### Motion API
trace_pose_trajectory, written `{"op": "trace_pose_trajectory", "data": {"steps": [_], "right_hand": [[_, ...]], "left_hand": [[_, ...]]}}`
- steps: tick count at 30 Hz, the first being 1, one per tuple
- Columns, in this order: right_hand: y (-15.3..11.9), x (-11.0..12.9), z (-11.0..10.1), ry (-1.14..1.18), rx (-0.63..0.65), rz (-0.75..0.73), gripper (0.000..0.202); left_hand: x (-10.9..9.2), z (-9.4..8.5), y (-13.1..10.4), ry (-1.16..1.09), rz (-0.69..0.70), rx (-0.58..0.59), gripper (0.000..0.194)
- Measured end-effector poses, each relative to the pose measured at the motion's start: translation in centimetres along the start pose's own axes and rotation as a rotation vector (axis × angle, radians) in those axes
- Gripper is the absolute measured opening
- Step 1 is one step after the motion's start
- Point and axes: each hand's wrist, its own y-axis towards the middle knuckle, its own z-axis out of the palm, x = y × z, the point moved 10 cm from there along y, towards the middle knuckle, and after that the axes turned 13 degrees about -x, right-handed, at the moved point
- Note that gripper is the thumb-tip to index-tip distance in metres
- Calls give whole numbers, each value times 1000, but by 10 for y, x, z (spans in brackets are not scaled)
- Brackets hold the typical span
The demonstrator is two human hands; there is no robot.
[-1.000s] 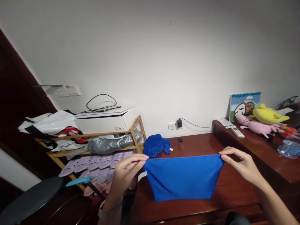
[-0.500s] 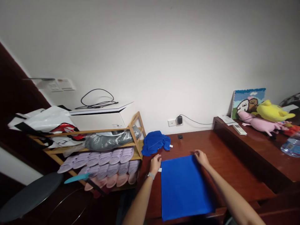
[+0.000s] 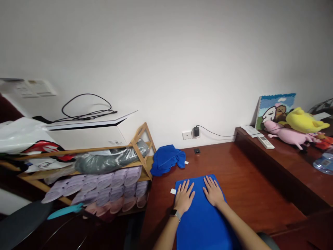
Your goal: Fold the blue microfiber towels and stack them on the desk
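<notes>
A blue cloth lies spread on the brown wooden desk, with a small white tag sticking out at its left edge. My left hand rests palm down on the cloth's upper left part, fingers stretched and spread. On the upper right part lies my right hand, likewise flat with its fingers apart. Neither hand grasps anything. A second blue cloth, crumpled in a heap, sits farther back at the desk's left corner, with a white tag of its own.
A wooden rack stands left of the desk, holding slippers and a white box. To the right, a raised ledge bears a remote, plush toys, a picture and a plastic bottle. A charger is plugged into the wall.
Both hands have moved inward from beside the spread cloth's far corners and now lie flat on it. The view has shifted slightly, and the crumpled cloth stays in place.
</notes>
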Motion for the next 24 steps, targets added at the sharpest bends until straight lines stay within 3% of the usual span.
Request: {"op": "trace_pose_trajectory", "data": {"steps": [4,8,10,15,18,21,24], "right_hand": [[10,15,2,-27,9,40,65],[15,28,11,6,30,5,63],[17,13,11,-7,39,43,64],[16,-49,1,-76,31,176,67],[20,-62,-5,-90,40,198,68],[27,-53,-9,-119,43,222,68],[34,-14,-8,-89,-31,142,67]], "left_hand": [[-19,1,19,-7,37,-80,53],[-33,10,26,-38,62,-42,52],[-21,10,22,-22,35,-21,52],[47,-1,4,79,-178,-38,57],[60,-5,7,87,-198,-32,58],[47,-7,22,103,-149,-48,55],[18,-6,35,102,-80,-114,55]]}}
